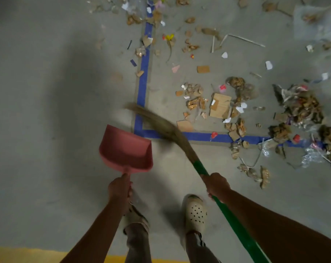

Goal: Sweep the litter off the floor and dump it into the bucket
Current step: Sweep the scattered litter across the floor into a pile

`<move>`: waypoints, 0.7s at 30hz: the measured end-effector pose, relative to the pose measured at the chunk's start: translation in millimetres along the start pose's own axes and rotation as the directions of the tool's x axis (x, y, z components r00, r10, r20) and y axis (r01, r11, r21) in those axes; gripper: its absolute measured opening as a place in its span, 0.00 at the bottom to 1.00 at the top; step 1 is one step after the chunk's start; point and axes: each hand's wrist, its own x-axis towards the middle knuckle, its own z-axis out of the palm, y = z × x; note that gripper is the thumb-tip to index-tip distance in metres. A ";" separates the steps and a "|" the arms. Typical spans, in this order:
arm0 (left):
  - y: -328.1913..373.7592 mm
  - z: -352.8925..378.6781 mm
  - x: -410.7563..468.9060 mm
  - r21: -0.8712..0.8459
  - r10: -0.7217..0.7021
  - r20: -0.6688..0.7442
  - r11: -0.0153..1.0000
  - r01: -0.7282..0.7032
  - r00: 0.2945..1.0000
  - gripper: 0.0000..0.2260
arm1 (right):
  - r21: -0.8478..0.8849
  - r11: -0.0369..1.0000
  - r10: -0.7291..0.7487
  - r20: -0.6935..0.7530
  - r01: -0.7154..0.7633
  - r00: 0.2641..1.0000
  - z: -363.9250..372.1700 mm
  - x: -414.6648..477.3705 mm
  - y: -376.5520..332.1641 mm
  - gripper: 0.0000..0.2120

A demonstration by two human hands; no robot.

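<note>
Fingers of your right hand [216, 185] wrap the green broom handle [229, 214]; your left hand [120, 186] grips the red dustpan [125, 149]. The litter [219, 105] beyond the blue tape [143, 78] looks light and scatter-prone.

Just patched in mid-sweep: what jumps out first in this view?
Scattered litter, mostly cardboard scraps and paper, covers the upper right, spilling over a corner of blue tape. Nearer, the left hand grips an empty-looking pink dustpan at centre-left, and the right hand holds a green-handled broom whose blurred bristles cross the tape corner. No bucket is in view.
</note>
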 end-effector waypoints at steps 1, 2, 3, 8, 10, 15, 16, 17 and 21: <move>3.8 1.6 4.6 0.045 0.010 0.015 0.999 -0.011 1.000 0.26 | 0.023 0.999 0.030 -0.038 -0.029 0.999 -6.1 3.9 2.7 0.19; 7.6 3.1 9.6 0.069 0.021 0.040 0.997 -0.023 0.999 0.25 | 0.049 0.997 0.057 -0.070 -0.054 0.996 -14.0 7.8 4.5 0.19; 11.5 3.9 13.8 0.074 0.028 0.062 0.997 -0.033 0.998 0.25 | 0.078 0.994 0.083 -0.097 -0.076 0.992 -22.3 12.0 4.6 0.20; 38.8 3.3 24.2 0.078 0.078 0.098 0.993 -0.086 0.992 0.25 | 0.294 0.954 0.121 -0.235 -0.048 0.964 -63.8 23.3 -4.8 0.22; 52.2 1.5 27.0 0.114 0.106 0.112 0.986 -0.119 0.988 0.25 | 0.389 0.921 0.112 -0.275 0.004 0.955 -70.5 20.9 -12.5 0.21; 81.8 -3.5 35.5 0.117 0.117 0.132 0.984 -0.132 0.984 0.21 | 0.390 0.914 0.053 -0.382 0.108 0.923 -66.0 -1.0 -37.9 0.19; 86.2 -4.3 36.9 0.106 0.119 0.139 0.985 -0.134 0.983 0.19 | 0.386 0.912 0.028 -0.388 0.135 0.921 -60.9 -6.2 -41.9 0.18; 89.8 -5.2 37.3 0.102 0.122 0.144 0.985 -0.138 0.982 0.19 | 0.386 0.909 0.003 -0.388 0.159 0.922 -54.6 -11.3 -45.5 0.17; 94.7 -8.6 39.4 0.111 0.120 0.141 0.984 -0.137 0.983 0.19 | 0.364 0.917 -0.058 -0.283 0.163 0.957 -24.5 -23.9 -51.1 0.18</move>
